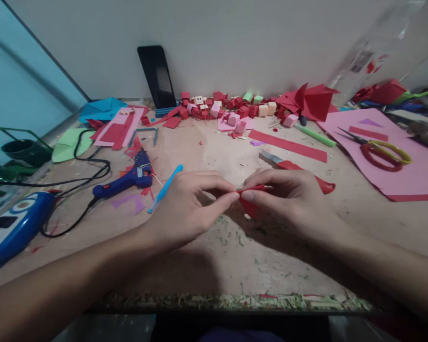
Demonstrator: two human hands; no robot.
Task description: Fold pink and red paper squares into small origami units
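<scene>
A small piece of red paper (248, 207) is held between my two hands above the middle of the table. My left hand (196, 202) pinches its left edge with thumb and forefinger. On its right side, my right hand (288, 197) grips it between thumb and fingers, which cover much of the paper. Behind my right hand lies a utility knife with a red handle (324, 184), its grey blade pointing left. Close to my left hand is a light blue plastic stick (166, 187). A blue glue gun (128, 179) rests further left.
Small red, pink and cream paper cubes (231, 118) line the wall, near a leaning phone (157, 76). Scissors (381, 153) lie on pink sheets (413, 178) at right. The glue gun's black cord (73, 229) loops past a blue and white object (21, 225) at left.
</scene>
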